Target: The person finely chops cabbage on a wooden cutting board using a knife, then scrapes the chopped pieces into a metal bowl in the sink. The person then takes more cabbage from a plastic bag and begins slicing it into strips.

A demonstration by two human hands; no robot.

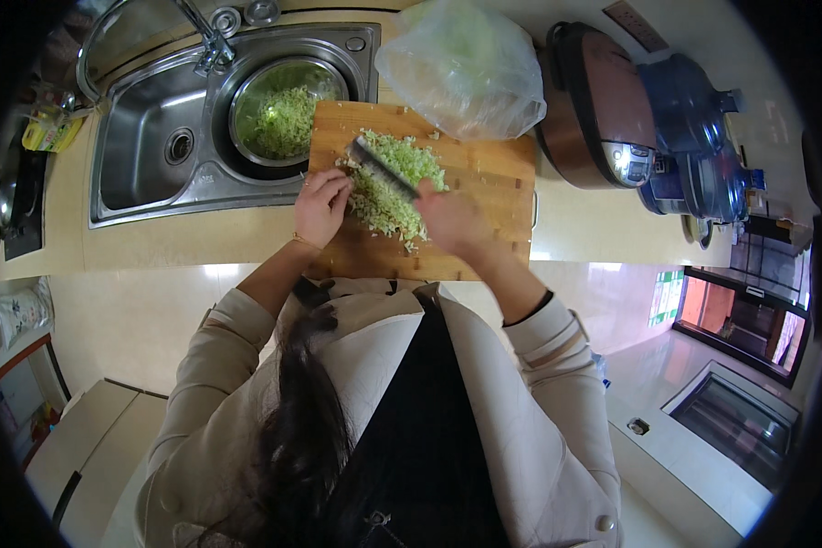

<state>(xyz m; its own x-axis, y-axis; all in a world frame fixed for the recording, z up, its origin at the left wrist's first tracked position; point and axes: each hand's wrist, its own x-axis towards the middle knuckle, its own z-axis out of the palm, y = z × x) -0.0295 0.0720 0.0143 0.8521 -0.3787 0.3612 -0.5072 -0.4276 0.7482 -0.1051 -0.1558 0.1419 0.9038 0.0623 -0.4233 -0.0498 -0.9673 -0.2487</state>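
Finely chopped pale green vegetable, probably cabbage, is heaped on a wooden cutting board. My right hand, slightly blurred, grips a kitchen knife whose blade lies slantwise across the heap. At the heap's left edge is my left hand, fingers bent towards the blade's far end; whether it pinches any bits is hidden. More chopped vegetable fills part of a metal bowl in the right sink basin, close to the board's upper left corner.
Left of the board is a double steel sink with a faucet. Behind the board sits a translucent plastic bag with pale green contents. To the right stand a rice cooker and blue water jugs. Small scraps dot the board.
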